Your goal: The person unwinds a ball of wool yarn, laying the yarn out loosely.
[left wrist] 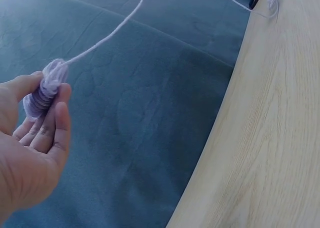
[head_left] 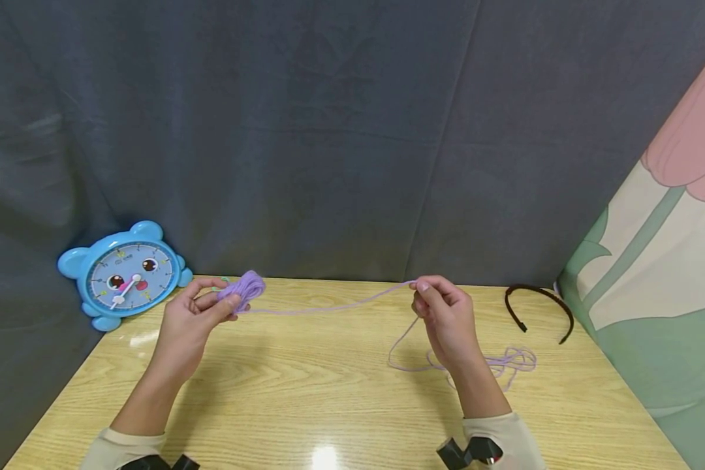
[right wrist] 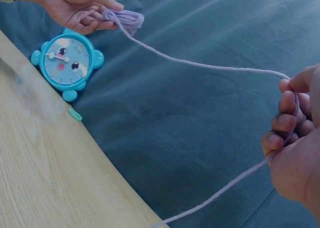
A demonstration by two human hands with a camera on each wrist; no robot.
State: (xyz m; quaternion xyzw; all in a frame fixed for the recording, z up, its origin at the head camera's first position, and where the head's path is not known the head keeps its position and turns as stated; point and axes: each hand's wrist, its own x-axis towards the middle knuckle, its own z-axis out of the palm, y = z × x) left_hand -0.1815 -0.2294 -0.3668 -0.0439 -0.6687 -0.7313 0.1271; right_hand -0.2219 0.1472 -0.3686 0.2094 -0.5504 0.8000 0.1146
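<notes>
A small bundle of wound purple yarn (head_left: 249, 288) is pinched between the thumb and fingers of my left hand (head_left: 190, 320), above the table's left half. From the bundle (left wrist: 50, 85) a single strand (right wrist: 200, 65) runs, sagging slightly, across to my right hand (head_left: 446, 321). My right hand (right wrist: 300, 138) pinches that strand between thumb and forefinger, its other fingers curled round it. Below the right hand the strand drops to a loose tangle of yarn (head_left: 519, 359) on the table, partly hidden by the right forearm.
A blue bear-shaped clock (head_left: 132, 277) stands at the table's back left, with a small green ring (right wrist: 75, 115) near it. A black headband (head_left: 540, 289) lies at the back right. Dark cloth (head_left: 329, 130) hangs behind the wooden table (head_left: 305, 391); a flower-patterned cloth (head_left: 670, 294) is on the right.
</notes>
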